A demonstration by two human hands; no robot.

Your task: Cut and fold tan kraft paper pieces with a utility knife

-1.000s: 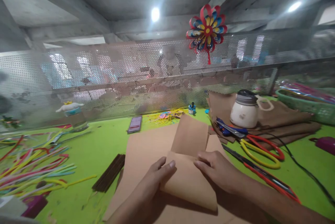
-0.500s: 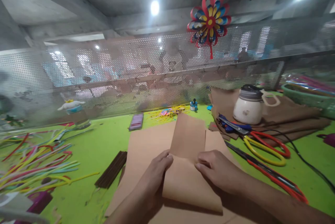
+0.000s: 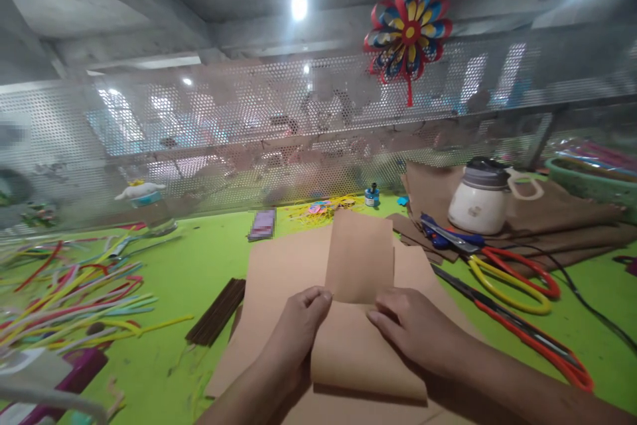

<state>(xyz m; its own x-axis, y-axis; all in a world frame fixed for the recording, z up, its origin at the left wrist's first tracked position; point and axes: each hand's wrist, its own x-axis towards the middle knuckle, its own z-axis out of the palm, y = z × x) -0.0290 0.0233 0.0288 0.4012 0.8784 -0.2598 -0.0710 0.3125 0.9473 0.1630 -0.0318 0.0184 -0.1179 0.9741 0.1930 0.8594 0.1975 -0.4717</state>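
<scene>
A piece of brown kraft paper [image 3: 367,352] is bent over between my hands, its upper part [image 3: 359,256] standing up behind the fold and its lower part curling towards me. My left hand [image 3: 299,322] pinches the left end of the fold between thumb and fingers. At the right end, my right hand [image 3: 411,325] grips the same paper with curled fingers, the thumb lying along the fold. Beneath it lies a larger brown paper sheet [image 3: 283,272]. A bundle of thin dark brown strips [image 3: 217,312] rests left of this sheet.
On the right lie red-and-yellow-handled scissors [image 3: 512,279], a second red-handled pair [image 3: 532,339], and a white lidded cup [image 3: 478,199] on dark brown paper [image 3: 562,213]. Colourful strips [image 3: 74,299] cover the left. A clear bottle [image 3: 156,216] and small blue bottle [image 3: 371,196] stand behind.
The camera view has shifted slightly, so the table things appear a little further right. Both hands keep their hold on the folded paper, whose upright part now looks straighter.
</scene>
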